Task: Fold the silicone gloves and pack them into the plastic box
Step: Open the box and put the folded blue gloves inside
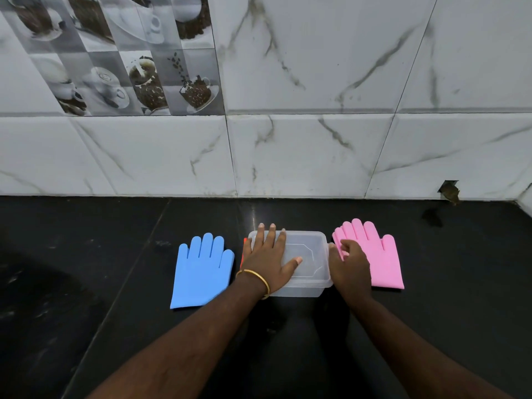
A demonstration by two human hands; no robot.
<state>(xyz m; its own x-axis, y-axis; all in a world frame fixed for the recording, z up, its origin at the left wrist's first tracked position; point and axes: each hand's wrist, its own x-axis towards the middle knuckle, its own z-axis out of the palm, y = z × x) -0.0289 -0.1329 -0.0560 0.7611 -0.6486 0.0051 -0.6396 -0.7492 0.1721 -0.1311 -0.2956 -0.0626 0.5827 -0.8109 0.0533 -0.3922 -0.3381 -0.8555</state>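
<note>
Seen from the head camera, a clear plastic box with its lid on sits on a black bench. Left hand presses flat on the lid, fingers straight; right hand curls at the box's right edge. Blue glove lies flat left, pink glove right.

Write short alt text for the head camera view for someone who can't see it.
A left hand presses flat on a clear lidded plastic box while the right hand grips its right edge; a blue silicone glove lies flat left of it, a pink one right, on a black counter.
</note>
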